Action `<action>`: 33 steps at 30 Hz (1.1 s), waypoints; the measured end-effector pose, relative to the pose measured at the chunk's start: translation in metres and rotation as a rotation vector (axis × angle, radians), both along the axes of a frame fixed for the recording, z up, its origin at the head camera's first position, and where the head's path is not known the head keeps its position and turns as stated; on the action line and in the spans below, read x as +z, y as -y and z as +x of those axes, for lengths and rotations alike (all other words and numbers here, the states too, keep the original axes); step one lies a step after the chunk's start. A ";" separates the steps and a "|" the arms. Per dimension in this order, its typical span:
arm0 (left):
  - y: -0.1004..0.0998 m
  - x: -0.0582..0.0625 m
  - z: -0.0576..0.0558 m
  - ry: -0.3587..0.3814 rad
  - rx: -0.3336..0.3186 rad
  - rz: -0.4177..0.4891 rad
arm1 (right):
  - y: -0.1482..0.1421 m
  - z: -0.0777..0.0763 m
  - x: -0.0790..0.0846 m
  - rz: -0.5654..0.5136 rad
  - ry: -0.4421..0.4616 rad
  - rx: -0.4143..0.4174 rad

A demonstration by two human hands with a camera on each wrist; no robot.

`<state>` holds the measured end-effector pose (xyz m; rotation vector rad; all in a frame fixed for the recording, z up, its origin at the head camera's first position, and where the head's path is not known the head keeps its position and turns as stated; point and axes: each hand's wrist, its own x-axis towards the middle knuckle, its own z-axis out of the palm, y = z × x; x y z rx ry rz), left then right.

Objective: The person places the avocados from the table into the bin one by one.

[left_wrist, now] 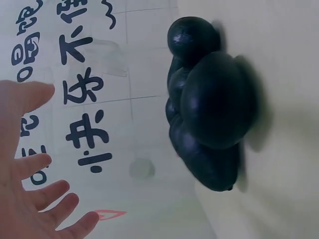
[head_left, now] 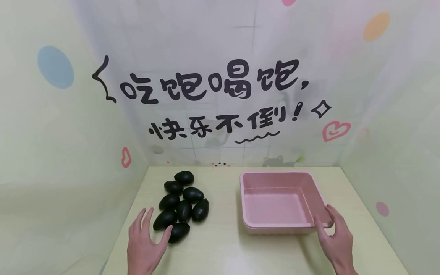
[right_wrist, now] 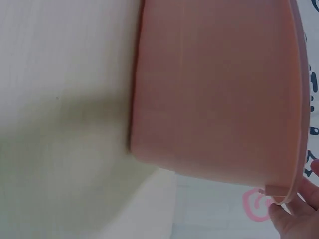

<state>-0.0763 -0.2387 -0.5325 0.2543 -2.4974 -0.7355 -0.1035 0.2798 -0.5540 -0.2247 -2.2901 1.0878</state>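
Several dark, glossy avocados [head_left: 184, 211] lie in a cluster on the left half of the table. My left hand [head_left: 146, 240] hovers at the near left of them, fingers spread and holding nothing. Its thumb overlaps the nearest avocado [head_left: 179, 233] in the head view, while the left wrist view has the hand [left_wrist: 37, 184] apart from the avocados [left_wrist: 217, 99]. On the right stands a pink rectangular plastic bin [head_left: 279, 225] with nothing inside. My right hand [head_left: 335, 238] grips its near right corner, thumb at the front rim and fingers at the side rim [right_wrist: 299, 99].
The pale wooden table [head_left: 223, 252] ends at a back wall sheet [head_left: 213, 42] printed with black characters. Similar sheets hang along the left and right sides. Bare tabletop lies between the avocados and the bin.
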 end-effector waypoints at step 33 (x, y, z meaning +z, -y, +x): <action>-0.018 -0.085 -0.002 0.151 0.079 0.105 | 0.012 -0.006 -0.043 -0.165 -0.153 -0.102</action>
